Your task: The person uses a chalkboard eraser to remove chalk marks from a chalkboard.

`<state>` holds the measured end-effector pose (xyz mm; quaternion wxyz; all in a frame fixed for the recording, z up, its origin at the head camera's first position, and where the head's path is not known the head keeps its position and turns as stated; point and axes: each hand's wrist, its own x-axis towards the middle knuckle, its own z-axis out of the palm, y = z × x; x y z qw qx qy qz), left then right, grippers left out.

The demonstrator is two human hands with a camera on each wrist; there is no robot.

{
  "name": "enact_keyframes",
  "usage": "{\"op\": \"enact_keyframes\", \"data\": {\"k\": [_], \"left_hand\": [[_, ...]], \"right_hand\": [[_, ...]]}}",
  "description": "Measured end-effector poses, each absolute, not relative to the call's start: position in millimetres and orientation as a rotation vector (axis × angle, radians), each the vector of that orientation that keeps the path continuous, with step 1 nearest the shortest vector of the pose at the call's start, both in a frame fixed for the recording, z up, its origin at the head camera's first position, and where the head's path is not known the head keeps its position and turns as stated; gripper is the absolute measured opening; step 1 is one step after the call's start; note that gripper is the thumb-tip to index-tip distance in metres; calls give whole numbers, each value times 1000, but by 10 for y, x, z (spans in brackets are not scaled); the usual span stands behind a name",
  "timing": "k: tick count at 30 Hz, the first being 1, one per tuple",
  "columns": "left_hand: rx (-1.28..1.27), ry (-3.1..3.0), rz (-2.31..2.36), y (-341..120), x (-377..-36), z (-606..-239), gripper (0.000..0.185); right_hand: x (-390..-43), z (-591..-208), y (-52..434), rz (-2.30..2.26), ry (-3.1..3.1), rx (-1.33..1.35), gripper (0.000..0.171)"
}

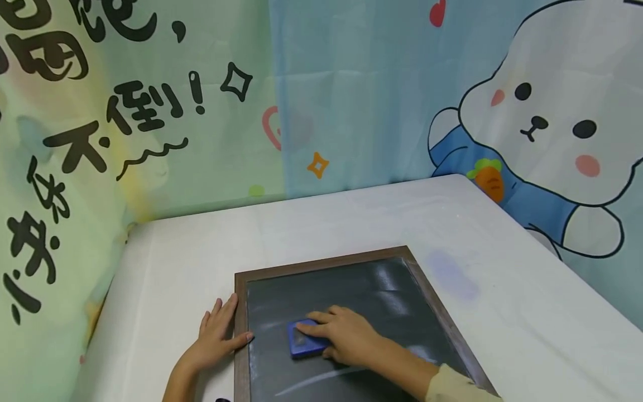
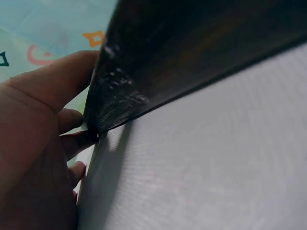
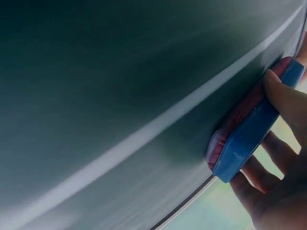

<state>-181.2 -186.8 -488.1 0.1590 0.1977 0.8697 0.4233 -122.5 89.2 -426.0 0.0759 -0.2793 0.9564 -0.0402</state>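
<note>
A blackboard (image 1: pixel 281 290) with a brown wooden frame lies on the white table in the head view. My left hand (image 1: pixel 213 338) holds its left edge, the thumb over the frame and the fingers along the outer side; the left wrist view shows this hand (image 2: pixel 38 129) at the dark edge. Over the board, my right hand (image 1: pixel 346 335) grips a blue board eraser (image 1: pixel 296 349). In the right wrist view, the eraser (image 3: pixel 252 136) has its reddish pad against the board, with the thumb on one side and fingers on the other.
A pale streak (image 1: pixel 321 379) crosses the board below the eraser. The white table (image 1: pixel 191 251) carries a faint purple stain (image 1: pixel 452 273) to the board's right. Printed curtains (image 1: pixel 351 123) hang behind the table and along its left. A small dark object (image 1: pixel 222 400) shows at the bottom edge.
</note>
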Motion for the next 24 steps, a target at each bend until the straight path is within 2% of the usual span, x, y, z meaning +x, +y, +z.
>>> {"op": "enact_keyframes", "data": {"k": [6,10,18,24], "left_hand": [[556,2481,1196,-1878,-1823,-4884,89],[555,2508,1193,-1891,-1840,-4878,88],[562,2516,1195,-1897,-1870,-4891,87],[548,2496,1204,-1892,-1849,-4884,88]], "right_hand": [[-1018,-4304,1838,-261,2968,-667,65],[-942,-4304,2195,-308,2961,-563,66],[-908,-4301,2312,-314,2967,-499,66],[-759,-4368,2348,-356,2959,-469,69]]}}
